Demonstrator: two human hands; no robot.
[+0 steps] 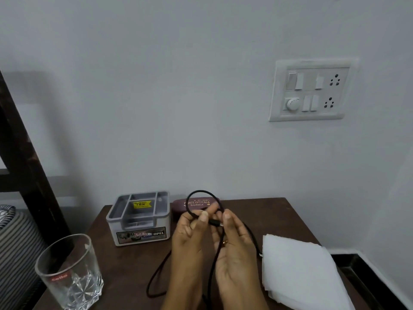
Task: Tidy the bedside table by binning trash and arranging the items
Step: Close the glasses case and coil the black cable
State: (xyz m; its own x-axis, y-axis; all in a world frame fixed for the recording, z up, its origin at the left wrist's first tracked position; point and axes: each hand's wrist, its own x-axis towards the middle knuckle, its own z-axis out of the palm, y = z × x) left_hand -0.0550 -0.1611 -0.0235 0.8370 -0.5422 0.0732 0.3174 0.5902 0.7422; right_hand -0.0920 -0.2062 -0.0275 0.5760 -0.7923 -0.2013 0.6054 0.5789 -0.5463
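A black cable (156, 271) runs across the dark wooden bedside table (279, 215). Both hands hold it above the table's middle. My left hand (190, 245) pinches a small loop of the cable that rises over the fingers. My right hand (234, 249) grips the cable near its plug end, the plug tip showing between the thumbs. The rest of the cable trails down on the table on both sides of my wrists. A stack of white tissue paper (299, 274) lies at the right.
A grey compartment organiser box (139, 218) stands at the back left. A maroon spectacle case (196, 203) lies behind my hands by the wall. A clear drinking glass (69, 271) stands at the front left corner. A switchboard (310, 90) is on the wall.
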